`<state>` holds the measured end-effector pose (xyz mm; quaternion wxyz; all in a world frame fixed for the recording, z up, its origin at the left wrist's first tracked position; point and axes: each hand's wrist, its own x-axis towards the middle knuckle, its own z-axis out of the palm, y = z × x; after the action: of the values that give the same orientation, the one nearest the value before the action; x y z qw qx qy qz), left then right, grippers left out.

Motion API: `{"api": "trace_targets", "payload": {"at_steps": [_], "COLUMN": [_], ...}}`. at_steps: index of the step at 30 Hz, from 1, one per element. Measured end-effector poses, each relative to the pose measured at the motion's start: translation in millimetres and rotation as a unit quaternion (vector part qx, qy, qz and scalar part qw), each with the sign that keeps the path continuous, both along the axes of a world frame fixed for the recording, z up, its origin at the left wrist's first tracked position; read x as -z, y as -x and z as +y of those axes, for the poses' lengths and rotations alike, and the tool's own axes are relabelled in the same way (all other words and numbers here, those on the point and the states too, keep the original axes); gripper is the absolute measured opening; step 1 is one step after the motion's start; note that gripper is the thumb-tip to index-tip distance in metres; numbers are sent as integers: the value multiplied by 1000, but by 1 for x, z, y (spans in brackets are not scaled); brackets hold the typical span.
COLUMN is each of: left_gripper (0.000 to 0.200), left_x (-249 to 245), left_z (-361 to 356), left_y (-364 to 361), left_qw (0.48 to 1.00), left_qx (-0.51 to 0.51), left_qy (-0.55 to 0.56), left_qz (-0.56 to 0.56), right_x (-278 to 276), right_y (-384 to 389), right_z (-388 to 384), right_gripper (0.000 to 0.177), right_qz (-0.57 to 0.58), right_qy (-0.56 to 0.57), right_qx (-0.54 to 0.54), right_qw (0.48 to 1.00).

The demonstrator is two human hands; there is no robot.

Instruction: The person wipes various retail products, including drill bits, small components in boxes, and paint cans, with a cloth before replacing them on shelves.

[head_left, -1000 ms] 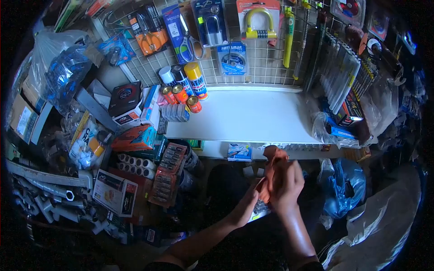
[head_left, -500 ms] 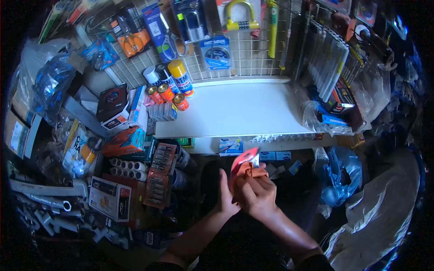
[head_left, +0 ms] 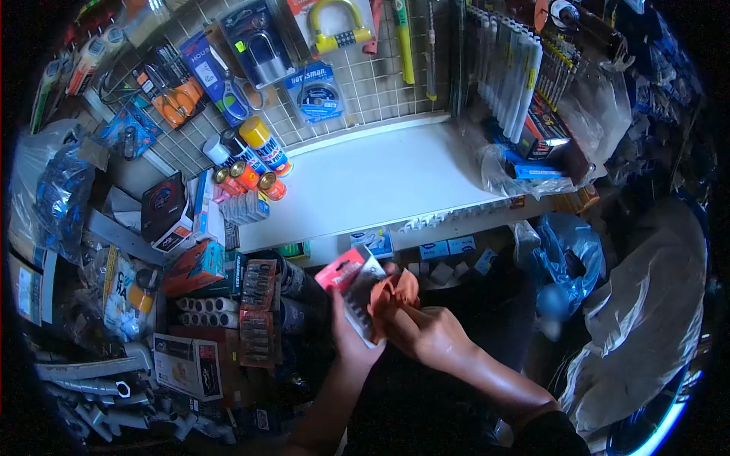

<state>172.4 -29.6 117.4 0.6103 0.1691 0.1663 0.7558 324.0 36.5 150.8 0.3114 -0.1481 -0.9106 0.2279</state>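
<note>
My left hand (head_left: 354,340) is closed around the edge of a flat blister pack (head_left: 344,275). The pack has a red top with white lettering and a grey lower part with small dark shapes in a row. It is held tilted below the front edge of the shelf. An orange cloth (head_left: 401,289) is bunched in my right hand (head_left: 437,336), its fingers pinching the folds against the pack's right side. The cloth hides part of the pack, so its contents cannot be made out.
A white shelf (head_left: 365,178) carries spray cans (head_left: 265,144), small orange cans and boxes at its left. Padlocks and scissors in packaging hang on the wire grid (head_left: 365,95) behind. Carded goods (head_left: 258,311) and pipe fittings (head_left: 99,387) crowd the left; blue plastic bags (head_left: 570,254) lie right.
The pack has turned to show more of its face, and both hands have shifted slightly. The cloth now sits on its right side. The view has swung to the right.
</note>
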Motion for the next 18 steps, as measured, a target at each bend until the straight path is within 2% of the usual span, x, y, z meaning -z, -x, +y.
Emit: {"api": "trace_targets", "payload": {"at_steps": [1,2,4,5,6,7,9,10,11,12,13,14,15,16,18], "left_gripper": [78,77,75,73,67,66,64,67,68,69,72,72,64,56,44], "left_x": [-14,-12,3,12,18,23,46,58,46,31,14,29,41,42,48], "left_z": [-3,-5,-10,-16,-25,-29,-31,-33,-27,-22,-15,-16,-19,-18,-14], "left_y": [-2,-1,2,4,-5,-12,-14,-12,-9,-8,-14,0,9,15,18], "left_qw": [996,995,990,961,976,970,958,964,975,983,980,989,983,969,937], "left_qx": [-19,15,78,177,150,154,131,119,104,86,25,26,-37,-100,-183], "left_qy": [68,82,109,-55,94,113,155,158,152,147,194,144,166,186,210], "left_qz": [-47,-45,-43,-205,-130,-152,-203,-176,-122,-70,-40,9,68,126,211], "right_x": [1,3,8,6,3,-3,22,29,16,-1,1,4,24,27,35], "right_y": [-8,-16,-20,-22,-24,-19,-14,-13,-17,-27,-34,-41,-50,-53,-46], "right_z": [1,2,14,17,18,16,12,12,19,30,35,39,46,49,35], "right_gripper": [27,27,27,27,26,29,35,38,46,54,54,54,50,59,75], "right_qz": [0,0,118,102,87,92,39,33,-17,-17,29,75,64,51,45], "right_qy": [11,23,118,155,192,207,224,224,291,486,488,489,479,462,504], "right_qx": [-7,-14,60,85,112,77,40,27,9,-54,-78,-103,-65,-52,-84], "right_qw": [1000,1000,984,979,971,971,973,974,956,872,869,863,873,884,858]}}
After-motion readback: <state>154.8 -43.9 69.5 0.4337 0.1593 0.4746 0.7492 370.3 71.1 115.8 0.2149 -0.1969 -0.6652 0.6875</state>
